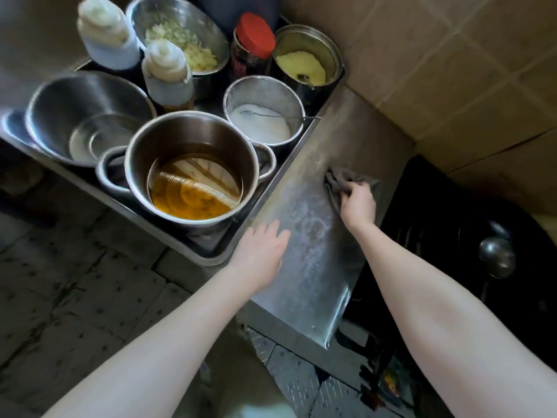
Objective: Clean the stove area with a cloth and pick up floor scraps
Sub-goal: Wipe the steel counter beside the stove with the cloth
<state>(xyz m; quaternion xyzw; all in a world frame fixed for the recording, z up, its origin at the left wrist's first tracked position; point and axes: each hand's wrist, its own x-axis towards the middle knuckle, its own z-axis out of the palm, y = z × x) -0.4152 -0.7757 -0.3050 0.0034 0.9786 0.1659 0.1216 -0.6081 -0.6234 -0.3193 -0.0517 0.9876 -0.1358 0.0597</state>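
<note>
A grey cloth (337,178) is gripped in the curled fingers of the right hand (358,204) and pressed on the steel tabletop (313,273), at three o'clock from the oil pot (193,176). The left hand (261,249) is laid flat, fingers straight, on the tabletop edge beside the tray (199,258). The black stove (437,224) lies at four o'clock from the cloth.

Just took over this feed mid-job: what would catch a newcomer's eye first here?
The right hand grips a grey cloth on the smeared steel counter, while the left hand rests flat at its left edge. Beside them, a steel pot of orange liquid sits in a crowded tray.
</note>
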